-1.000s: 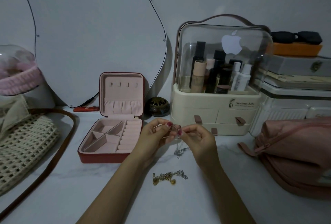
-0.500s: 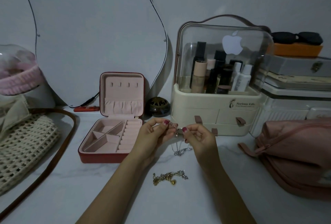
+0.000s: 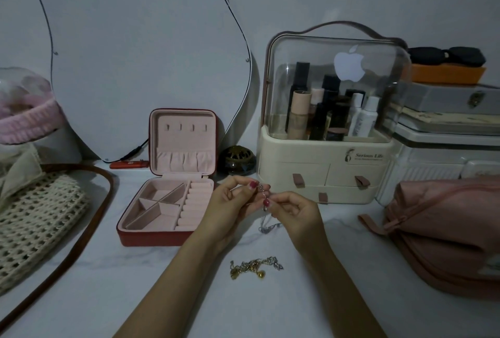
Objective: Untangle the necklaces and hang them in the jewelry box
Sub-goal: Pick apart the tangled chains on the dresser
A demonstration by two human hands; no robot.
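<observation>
A thin silver necklace (image 3: 267,225) hangs between my two hands, its lower end resting on the white table. My left hand (image 3: 232,202) pinches its top near the clasp. My right hand (image 3: 295,209) pinches it just below, fingertips almost touching the left. A tangled clump of gold and silver necklaces (image 3: 254,267) lies on the table in front of my hands. The red jewelry box (image 3: 154,237) stands open to the left, with pink lining, its lid upright with empty hooks (image 3: 186,128).
A cream cosmetics organizer (image 3: 324,172) with a clear dome stands behind my hands. A pink pouch (image 3: 443,232) lies at the right, a woven bag (image 3: 35,218) with a brown strap at the left. A small dark pot (image 3: 236,160) sits beside the jewelry box.
My fingertips have shifted slightly along the silver necklace and come closer together again. The clump on the table has not moved.
</observation>
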